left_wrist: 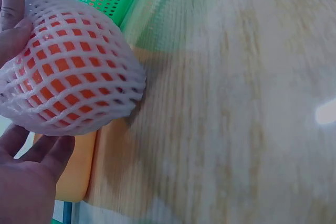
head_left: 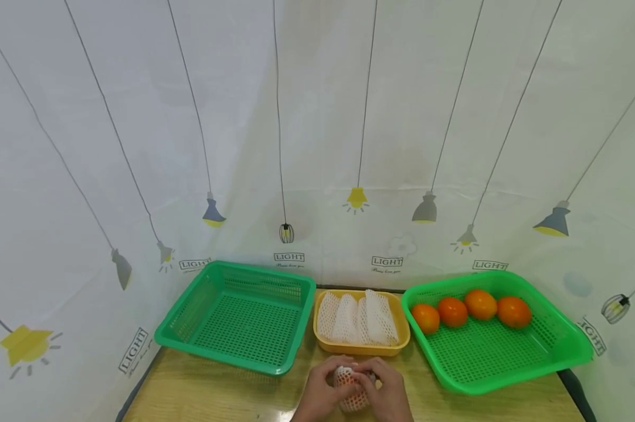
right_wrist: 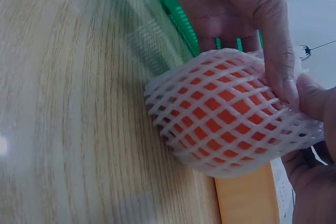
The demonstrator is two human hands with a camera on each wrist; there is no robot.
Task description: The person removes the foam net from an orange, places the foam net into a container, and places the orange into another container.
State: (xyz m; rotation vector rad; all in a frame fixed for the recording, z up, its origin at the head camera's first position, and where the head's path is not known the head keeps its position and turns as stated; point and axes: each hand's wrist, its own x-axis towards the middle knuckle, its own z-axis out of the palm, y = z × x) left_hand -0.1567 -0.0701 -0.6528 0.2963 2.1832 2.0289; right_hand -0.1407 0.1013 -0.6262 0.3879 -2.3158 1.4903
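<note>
An orange-red tomato [right_wrist: 227, 114] sits inside a white foam net [left_wrist: 79, 72], low over the table at the front middle. My left hand [head_left: 319, 391] grips it from the left, its thumb pressed along the net near the top end and the fingers behind. From the other side my right hand [head_left: 387, 390] pinches the net near the gathered end, thumb against the mesh. In the right wrist view the two thumbs come close together at that end. The mesh lies stretched round the fruit, with orange-red showing through the gaps.
A yellow tray [head_left: 362, 350] behind my hands holds several flat white foam nets [head_left: 346, 319]. On the right, a bright green basket [head_left: 486, 384] carries several bare tomatoes [head_left: 481, 305] along its back. A darker green basket [head_left: 243, 328] stands at left. A printed curtain [head_left: 317, 146] hangs behind.
</note>
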